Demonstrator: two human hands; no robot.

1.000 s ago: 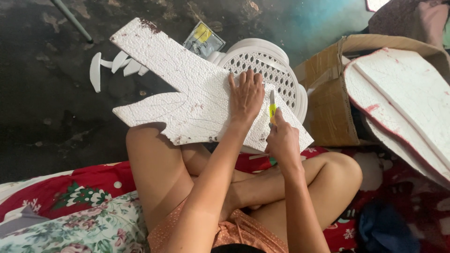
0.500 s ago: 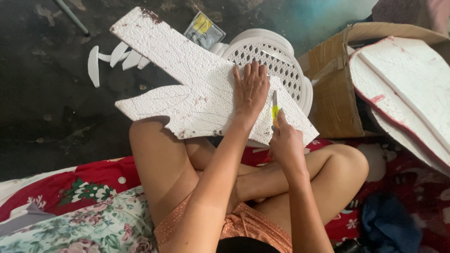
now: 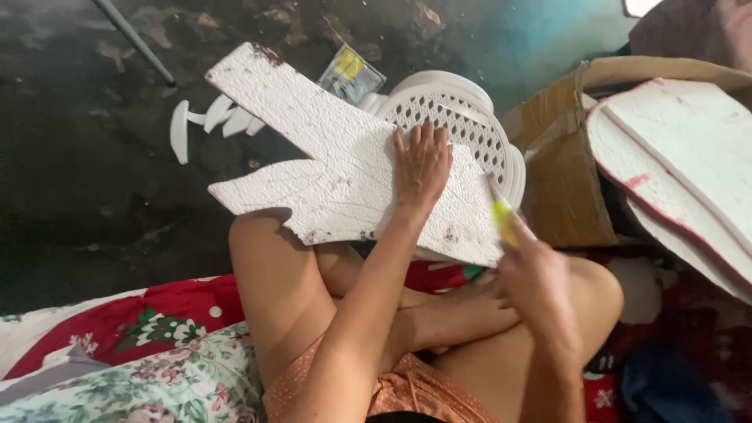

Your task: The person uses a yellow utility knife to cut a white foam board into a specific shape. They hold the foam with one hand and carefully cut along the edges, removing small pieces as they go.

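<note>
A white foam board (image 3: 313, 160) cut into a cross-like shape rests on my raised knee and on a white perforated plastic stool (image 3: 470, 125). My left hand (image 3: 423, 160) lies flat on the board, fingers spread, pressing it down. My right hand (image 3: 536, 278), blurred, grips a small knife with a yellow handle (image 3: 501, 215) at the board's right edge. My crossed legs fill the space below the board.
A brown cardboard box (image 3: 560, 172) at the right holds large curved foam pieces (image 3: 674, 157) with red edges. Small white foam offcuts (image 3: 207, 121) and a small clear packet (image 3: 350, 72) lie on the dark floor. A floral cloth (image 3: 141, 368) covers the bottom left.
My right hand with the knife has drawn back toward me, off the board's right edge. My left hand stays flat on the board.
</note>
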